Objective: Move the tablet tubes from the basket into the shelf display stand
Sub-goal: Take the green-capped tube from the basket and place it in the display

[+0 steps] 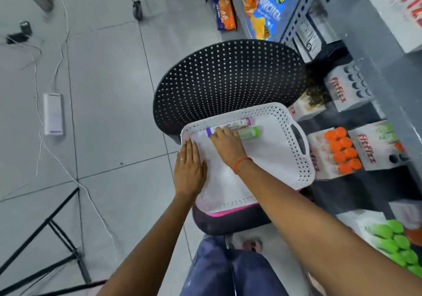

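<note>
A white perforated basket (pixel 294 158) sits on a black chair seat. At its far end lie tablet tubes: one with a blue-purple cap (pixel 217 130), one with a pink cap (pixel 242 122) and one with a green cap (pixel 250 133). My right hand (pixel 226 145) reaches into the basket, fingers resting on the blue-capped tube and over the green-capped one. My left hand (pixel 189 170) lies flat on the basket's left rim, holding no tube. On the right shelf stand white display stands, one with orange-capped tubes (pixel 342 152), one with empty holes (pixel 356 83).
The black perforated chair back (pixel 228 78) rises behind the basket. Grey shelving (pixel 388 72) with snack bags runs along the right; green-capped tubes (pixel 392 241) fill a lower stand. Cables, a white power strip (pixel 53 114) and a black tripod leg (pixel 57 215) lie on the floor left.
</note>
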`<action>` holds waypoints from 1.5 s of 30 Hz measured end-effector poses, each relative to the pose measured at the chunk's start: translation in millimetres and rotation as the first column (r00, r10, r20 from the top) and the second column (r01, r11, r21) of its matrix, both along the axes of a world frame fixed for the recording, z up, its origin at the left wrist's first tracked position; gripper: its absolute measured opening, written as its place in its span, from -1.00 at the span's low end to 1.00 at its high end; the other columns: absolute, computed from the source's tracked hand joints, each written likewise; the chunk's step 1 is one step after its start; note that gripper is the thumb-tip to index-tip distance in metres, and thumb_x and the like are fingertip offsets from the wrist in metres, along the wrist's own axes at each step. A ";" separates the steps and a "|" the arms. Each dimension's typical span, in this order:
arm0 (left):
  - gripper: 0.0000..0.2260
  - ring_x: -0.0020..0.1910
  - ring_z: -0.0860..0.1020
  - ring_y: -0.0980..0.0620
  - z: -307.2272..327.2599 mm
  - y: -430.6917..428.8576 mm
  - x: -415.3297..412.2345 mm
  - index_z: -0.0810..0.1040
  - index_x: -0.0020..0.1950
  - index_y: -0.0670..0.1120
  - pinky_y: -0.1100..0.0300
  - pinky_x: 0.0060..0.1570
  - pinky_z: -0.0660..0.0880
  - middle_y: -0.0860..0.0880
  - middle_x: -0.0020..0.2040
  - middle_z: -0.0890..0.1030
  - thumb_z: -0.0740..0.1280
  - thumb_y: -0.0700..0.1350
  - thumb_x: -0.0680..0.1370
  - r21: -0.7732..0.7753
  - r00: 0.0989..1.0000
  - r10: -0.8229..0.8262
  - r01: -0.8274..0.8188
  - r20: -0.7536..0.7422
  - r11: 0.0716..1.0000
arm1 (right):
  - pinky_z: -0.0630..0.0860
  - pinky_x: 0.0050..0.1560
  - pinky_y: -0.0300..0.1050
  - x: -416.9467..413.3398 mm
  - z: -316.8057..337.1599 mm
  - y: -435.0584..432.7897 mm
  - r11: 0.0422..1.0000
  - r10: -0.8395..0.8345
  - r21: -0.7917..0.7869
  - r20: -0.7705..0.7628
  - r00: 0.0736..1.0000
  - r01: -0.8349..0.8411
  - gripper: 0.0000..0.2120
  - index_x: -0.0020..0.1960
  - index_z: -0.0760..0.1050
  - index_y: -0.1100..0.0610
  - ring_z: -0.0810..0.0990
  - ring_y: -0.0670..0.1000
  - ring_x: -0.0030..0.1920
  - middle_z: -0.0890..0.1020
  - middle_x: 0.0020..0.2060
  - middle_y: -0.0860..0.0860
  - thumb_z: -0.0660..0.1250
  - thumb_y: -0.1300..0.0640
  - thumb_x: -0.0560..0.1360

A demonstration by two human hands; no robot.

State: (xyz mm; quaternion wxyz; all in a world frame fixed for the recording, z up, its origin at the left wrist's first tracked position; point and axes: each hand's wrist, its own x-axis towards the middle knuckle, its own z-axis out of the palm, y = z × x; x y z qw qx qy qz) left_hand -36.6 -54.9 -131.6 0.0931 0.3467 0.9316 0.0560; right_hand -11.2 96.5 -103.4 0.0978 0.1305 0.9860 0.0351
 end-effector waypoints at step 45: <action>-0.45 0.48 0.15 -0.18 44.2 14.3 5.4 0.12 0.47 -0.32 0.05 0.43 -0.05 -0.27 0.49 0.19 0.17 -0.02 0.61 -0.002 0.992 -0.127 0.127 0.026 0.992 | 0.37 -0.50 -0.13 80.6 120.8 71.5 0.360 -0.815 -0.750 0.036 0.578 0.554 -0.50 -0.49 0.21 0.10 0.70 0.17 -0.32 0.45 -0.58 0.05 0.49 -0.03 0.35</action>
